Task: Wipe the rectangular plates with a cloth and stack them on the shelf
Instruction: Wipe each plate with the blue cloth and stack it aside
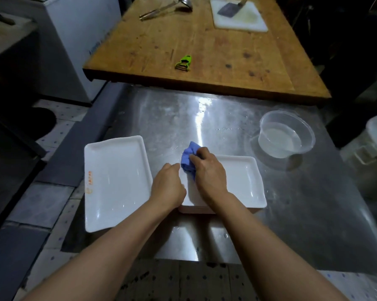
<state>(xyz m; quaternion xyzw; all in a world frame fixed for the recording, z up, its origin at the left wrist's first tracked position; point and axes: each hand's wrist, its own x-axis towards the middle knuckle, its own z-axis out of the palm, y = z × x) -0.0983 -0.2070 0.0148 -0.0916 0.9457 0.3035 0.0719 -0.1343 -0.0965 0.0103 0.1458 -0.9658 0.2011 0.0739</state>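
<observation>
Wiping step: right hand grip bunches blue cloth on right plate; left hand grip apparently pinches its rim; shelving follows.

Two white rectangular plates lie flat, apart; a bunched blue cloth on the right one.

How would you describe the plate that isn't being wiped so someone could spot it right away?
Start at the steel counter below the wooden table. On its left edge lies a white rectangular plate, apart from both hands. Unlike the plate on the right, which the right hand wipes with a blue cloth, it has small orange print along its left rim.
</observation>
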